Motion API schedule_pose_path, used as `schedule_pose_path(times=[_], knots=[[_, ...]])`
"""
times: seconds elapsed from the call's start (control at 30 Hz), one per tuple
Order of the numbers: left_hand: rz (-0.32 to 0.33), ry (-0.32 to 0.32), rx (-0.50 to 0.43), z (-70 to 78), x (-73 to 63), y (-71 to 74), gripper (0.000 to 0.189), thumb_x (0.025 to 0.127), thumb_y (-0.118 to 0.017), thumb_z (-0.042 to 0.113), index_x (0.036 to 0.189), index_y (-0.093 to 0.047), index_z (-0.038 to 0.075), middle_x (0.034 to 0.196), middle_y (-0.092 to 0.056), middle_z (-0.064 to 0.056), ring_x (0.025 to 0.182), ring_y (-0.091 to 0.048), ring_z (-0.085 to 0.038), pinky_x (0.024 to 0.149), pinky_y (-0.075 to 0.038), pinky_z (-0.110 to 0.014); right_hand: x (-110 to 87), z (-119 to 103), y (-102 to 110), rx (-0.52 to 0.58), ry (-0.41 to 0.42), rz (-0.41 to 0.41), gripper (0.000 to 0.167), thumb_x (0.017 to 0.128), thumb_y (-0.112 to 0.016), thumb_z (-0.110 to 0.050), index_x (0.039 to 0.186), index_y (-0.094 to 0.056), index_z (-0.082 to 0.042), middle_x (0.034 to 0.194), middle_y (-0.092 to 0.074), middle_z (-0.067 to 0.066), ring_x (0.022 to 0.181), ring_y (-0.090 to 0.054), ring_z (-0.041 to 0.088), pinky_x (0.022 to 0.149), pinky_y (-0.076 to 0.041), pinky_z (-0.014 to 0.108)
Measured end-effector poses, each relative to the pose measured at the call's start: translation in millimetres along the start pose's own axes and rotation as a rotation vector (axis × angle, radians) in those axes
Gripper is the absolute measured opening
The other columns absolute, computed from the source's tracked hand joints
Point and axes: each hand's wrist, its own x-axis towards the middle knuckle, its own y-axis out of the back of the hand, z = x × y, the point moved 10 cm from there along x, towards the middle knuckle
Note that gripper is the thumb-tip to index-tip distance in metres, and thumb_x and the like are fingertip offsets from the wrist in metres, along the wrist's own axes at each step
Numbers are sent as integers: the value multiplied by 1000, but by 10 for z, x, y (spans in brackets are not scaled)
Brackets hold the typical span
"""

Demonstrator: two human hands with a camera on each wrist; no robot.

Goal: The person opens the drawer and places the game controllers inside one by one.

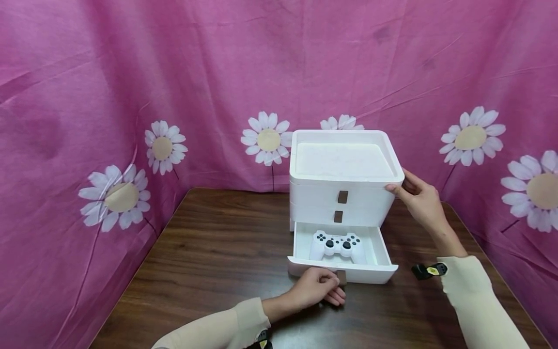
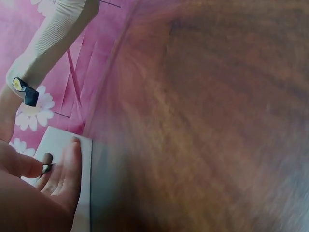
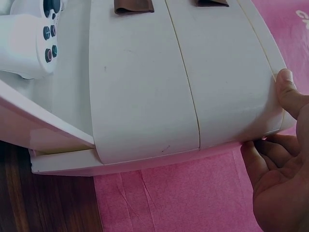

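A white drawer unit [image 1: 342,203] stands on the wooden table, its bottom drawer [image 1: 372,276] pulled out. Inside that drawer lies a white game controller [image 1: 337,242] with black sticks, its near part cut off in the right wrist view. My left hand [image 1: 316,287] is at the drawer's front and pinches its brown pull tab [image 1: 342,277] between thumb and fingers. At the unit's upper right corner, my right hand [image 1: 420,201] holds on, thumb on the front edge and fingers along the side, as the right wrist view [image 3: 285,179] also shows.
Two upper drawers with brown tabs [image 1: 343,197] are closed. The unit's top is a shallow tray with a raised rim [image 1: 346,179]. Brown table [image 1: 218,242] extends to the left. A pink cloth with daisies [image 1: 209,72] hangs behind and at both sides.
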Motion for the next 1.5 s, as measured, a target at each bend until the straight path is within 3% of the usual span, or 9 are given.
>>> schedule_pose_path(times=[0.1, 0.33, 0.4, 0.5, 0.6, 0.67, 0.8, 1.07, 1.5], knots=[[3, 13, -28, -55, 14, -12, 24, 107, -54, 5, 108, -68, -15, 95, -75, -37, 89, -75, -57, 71, -67, -40, 2, 7, -7, -9, -4, -5, 77, 99, -77, -36, 164, -41, -15, 156, -53, 26, 107, -53, -20, 81, -47, -1], [-89, 33, -68, -121, 40, -126, 43, 111, -52, 19, 111, -62, -22, 98, -65, -51, 60, -66, -12, 54, -56, -21, -4, -4, -3, -13, -6, -3, 77, 99, -77, -37, 164, -41, -14, 156, -53, 26, 107, -53, -20, 81, -46, -1], [-95, 22, -68, -120, 39, -143, 45, 112, -52, 20, 111, -59, -24, 91, -65, -49, 57, -63, -10, 53, -53, -19, -3, -5, -6, -18, -8, -4, 77, 99, -77, -37, 164, -41, -14, 156, -53, 26, 107, -53, -20, 81, -46, -1], [-64, 20, -53, -132, 48, -138, 41, 111, -53, 19, 105, -61, -21, 75, -67, -27, 55, -60, -8, 52, -51, -19, -3, -5, -2, -22, -12, -6, 77, 100, -76, -38, 164, -41, -15, 157, -52, 25, 111, -55, -17, 81, -46, -1], [-22, 42, -37, -162, 71, -127, 34, 110, -53, 20, 93, -63, -8, 66, -62, -3, 51, -56, -7, 49, -47, -19, -10, -8, 14, -24, -17, -3, 77, 100, -75, -39, 164, -40, -16, 158, -52, 24, 117, -57, -11, 81, -46, -1], [-1, 67, -32, -191, 90, -127, 30, 109, -52, 21, 86, -61, 4, 63, -58, 2, 49, -52, -6, 47, -44, -18, -15, -8, 24, -26, -21, 0, 77, 100, -75, -39, 164, -41, -16, 158, -52, 23, 118, -57, -10, 82, -46, -1], [22, 105, -43, -239, 131, -144, 29, 105, -51, 20, 77, -56, 13, 59, -52, 3, 47, -46, -5, 45, -39, -18, -18, 8, 23, -25, -29, 1, 77, 100, -75, -39, 164, -41, -15, 158, -52, 24, 114, -56, -13, 81, -46, -1], [74, 95, -32, -245, 168, -109, 30, 100, -50, 17, 70, -52, 14, 58, -47, 5, 50, -41, -5, 46, -33, -16, -13, 11, 9, -27, -25, 0, 76, 100, -75, -39, 164, -42, -17, 158, -52, 22, 124, -61, -1, 82, -46, -1], [164, 47, -14, -142, 306, 44, 30, 99, -49, 10, 70, -57, 10, 58, -47, 6, 52, -41, -5, 47, -33, -15, -13, -9, 3, -9, -9, 6, 76, 99, -77, -37, 163, -43, -14, 157, -53, 22, 120, -56, -12, 84, -47, -1]])
